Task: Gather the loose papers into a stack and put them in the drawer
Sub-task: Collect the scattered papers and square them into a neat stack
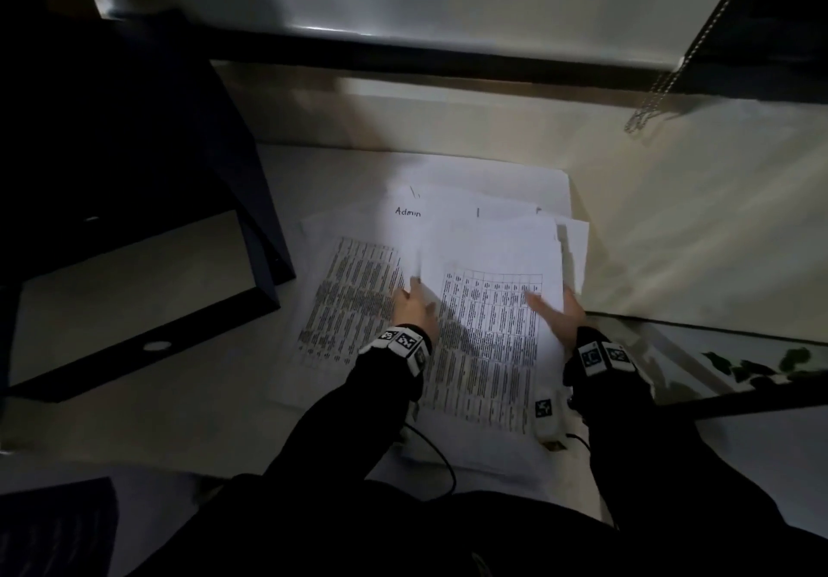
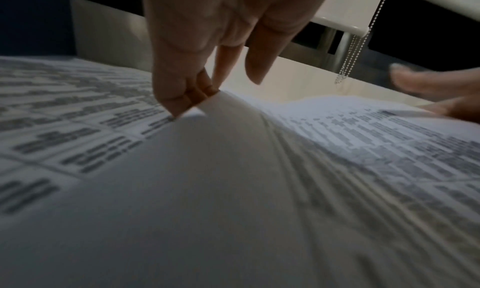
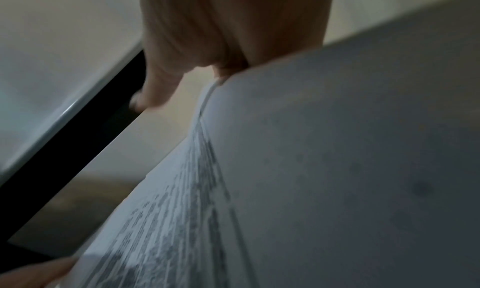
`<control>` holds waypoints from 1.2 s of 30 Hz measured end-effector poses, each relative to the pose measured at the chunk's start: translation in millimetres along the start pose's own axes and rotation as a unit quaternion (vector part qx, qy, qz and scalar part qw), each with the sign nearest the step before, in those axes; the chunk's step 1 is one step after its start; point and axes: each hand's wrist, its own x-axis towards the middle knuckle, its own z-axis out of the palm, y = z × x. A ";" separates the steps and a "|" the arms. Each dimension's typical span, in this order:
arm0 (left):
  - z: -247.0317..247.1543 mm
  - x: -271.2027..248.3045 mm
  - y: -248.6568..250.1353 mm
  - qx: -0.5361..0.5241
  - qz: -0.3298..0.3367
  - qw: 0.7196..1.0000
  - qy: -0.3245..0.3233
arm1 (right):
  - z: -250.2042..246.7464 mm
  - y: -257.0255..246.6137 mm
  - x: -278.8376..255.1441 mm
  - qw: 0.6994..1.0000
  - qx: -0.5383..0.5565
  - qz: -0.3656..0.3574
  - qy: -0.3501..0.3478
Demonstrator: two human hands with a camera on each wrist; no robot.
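Note:
A bundle of printed papers (image 1: pixel 488 307) is lifted at a slant over more loose sheets (image 1: pixel 349 298) spread on the pale surface; one sheet reads "Admin". My left hand (image 1: pixel 414 307) grips the bundle's left edge, its fingers (image 2: pixel 187 99) curled at the paper's rim. My right hand (image 1: pixel 558 314) holds the right edge, thumb on the printed table and fingers behind the sheets (image 3: pixel 337 148). A dark open drawer (image 1: pixel 134 298) with a pale floor lies to the left of the papers.
A bead chain (image 1: pixel 663 83) hangs at the back right. A dark window bar (image 1: pixel 448 54) runs along the back. A small white tagged device (image 1: pixel 546 419) and a black cable (image 1: pixel 441 455) lie near my forearms. Plant leaves (image 1: pixel 761 366) show at the right.

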 end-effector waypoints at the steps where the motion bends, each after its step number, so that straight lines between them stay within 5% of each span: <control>1: 3.3 -1.9 1.1 0.017 0.008 1.000 -0.013 | 1.7 -2.6 -1.4 0.999 -0.038 -0.015 -0.021; 4: -6.0 0.8 -10.8 0.035 -0.014 0.998 0.044 | -4.9 -4.8 -1.6 0.986 -0.159 -0.052 -0.013; 8: -54.9 9.5 -57.4 0.062 -0.175 0.956 0.227 | -28.7 -3.1 -8.8 0.972 -0.212 -0.068 0.076; 14: -86.6 14.5 -97.9 0.047 -0.256 0.953 0.156 | -27.3 6.8 -15.1 0.977 -0.190 -0.025 0.099; 18: -81.5 12.8 -99.2 -0.054 -0.208 0.958 0.188 | -25.2 3.0 -14.5 0.977 -0.188 -0.016 0.094; 21: -71.0 7.0 -87.2 -0.009 -0.154 0.959 0.239 | -25.1 3.8 -13.8 0.976 -0.194 -0.009 0.096; 24: -63.1 1.1 -76.5 0.094 -0.135 0.967 0.195 | -24.9 2.8 -17.6 0.976 -0.195 0.004 0.097; 29: -73.7 -13.6 -53.7 0.010 -0.031 0.979 0.203 | -32.3 2.0 -18.5 0.975 -0.190 0.015 0.115; 32: -87.1 -37.1 -5.8 0.071 0.037 0.958 0.276 | -25.2 -2.7 -22.8 0.975 -0.187 0.021 0.116; 36: -102.4 -71.1 51.6 -0.021 0.228 0.882 0.412 | -7.6 -2.1 -24.5 0.984 -0.150 0.000 0.092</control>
